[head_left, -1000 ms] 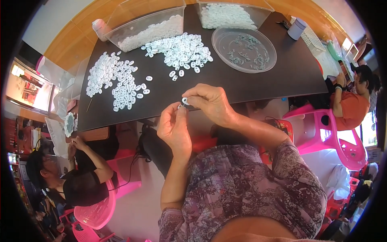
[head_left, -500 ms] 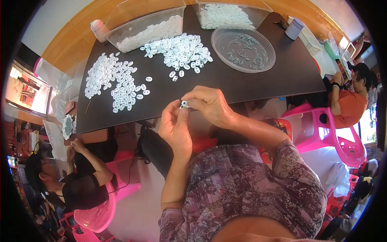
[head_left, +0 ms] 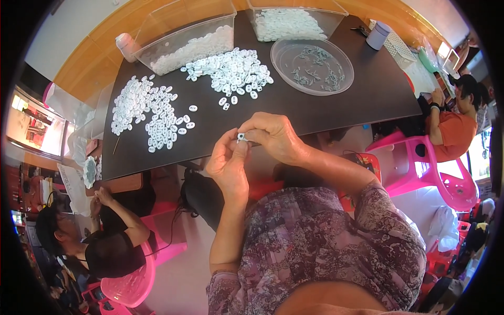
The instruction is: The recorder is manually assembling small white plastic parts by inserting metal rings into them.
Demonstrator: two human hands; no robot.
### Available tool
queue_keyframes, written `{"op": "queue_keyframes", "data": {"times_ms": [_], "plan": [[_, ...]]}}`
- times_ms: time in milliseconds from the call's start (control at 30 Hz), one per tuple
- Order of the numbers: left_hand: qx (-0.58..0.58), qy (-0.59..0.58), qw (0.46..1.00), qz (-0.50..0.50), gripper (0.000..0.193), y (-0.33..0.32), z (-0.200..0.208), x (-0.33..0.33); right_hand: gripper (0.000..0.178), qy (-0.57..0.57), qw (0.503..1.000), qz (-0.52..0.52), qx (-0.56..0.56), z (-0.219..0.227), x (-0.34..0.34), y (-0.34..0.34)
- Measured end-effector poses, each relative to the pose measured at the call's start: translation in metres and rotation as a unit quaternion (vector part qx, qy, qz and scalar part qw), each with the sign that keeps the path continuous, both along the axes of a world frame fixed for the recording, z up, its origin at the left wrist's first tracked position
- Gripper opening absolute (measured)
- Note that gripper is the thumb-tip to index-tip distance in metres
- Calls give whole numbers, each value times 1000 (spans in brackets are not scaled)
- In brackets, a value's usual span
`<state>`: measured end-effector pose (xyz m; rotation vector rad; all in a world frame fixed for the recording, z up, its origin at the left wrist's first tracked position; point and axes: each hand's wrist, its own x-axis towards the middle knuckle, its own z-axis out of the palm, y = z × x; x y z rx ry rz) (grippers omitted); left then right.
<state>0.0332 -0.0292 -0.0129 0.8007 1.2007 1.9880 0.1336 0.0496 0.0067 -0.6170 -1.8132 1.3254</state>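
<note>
In front of the table edge, my left hand (head_left: 230,170) pinches a small white plastic piece with dark holes (head_left: 241,137) between thumb and fingers. My right hand (head_left: 275,137) meets it from the other side, its thumb and forefinger closed at the same piece. The fingertips cover part of it. Beyond my hands, on the dark table (head_left: 220,126), lie a pile of loose white oval pieces (head_left: 236,71) and a wider spread of oval pieces with dark marks (head_left: 163,118) at the left. A round clear tray (head_left: 350,79) holds small grey-green parts.
Two clear bins (head_left: 157,50) (head_left: 336,23) of white pieces stand along the back. A pink-white bottle (head_left: 126,47) is at the back left, a grey-lidded jar (head_left: 378,37) at the back right. Co-workers sit left (head_left: 113,252) and right (head_left: 454,126) by pink chairs (head_left: 420,157).
The white piece has turned slightly between my fingertips. Both hands keep nearly the same place, while the whole view has shifted a little.
</note>
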Motion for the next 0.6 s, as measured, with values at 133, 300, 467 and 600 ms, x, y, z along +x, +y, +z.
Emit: {"op": "queue_keyframes", "data": {"times_ms": [133,300,467,600], "plan": [[1,-5,1000,-12,23,-3,3,0,6,-22,996,1,82,1,1,0],[4,-29,999,-28,23,-8,6,-1,7,-15,998,-4,59,6,0,-7],[7,-26,999,-44,21,-11,8,-1,7,-17,999,5,42,4,3,-8],[13,-51,998,-44,19,-11,6,-4,11,-44,987,-7,156,12,6,-12]]}}
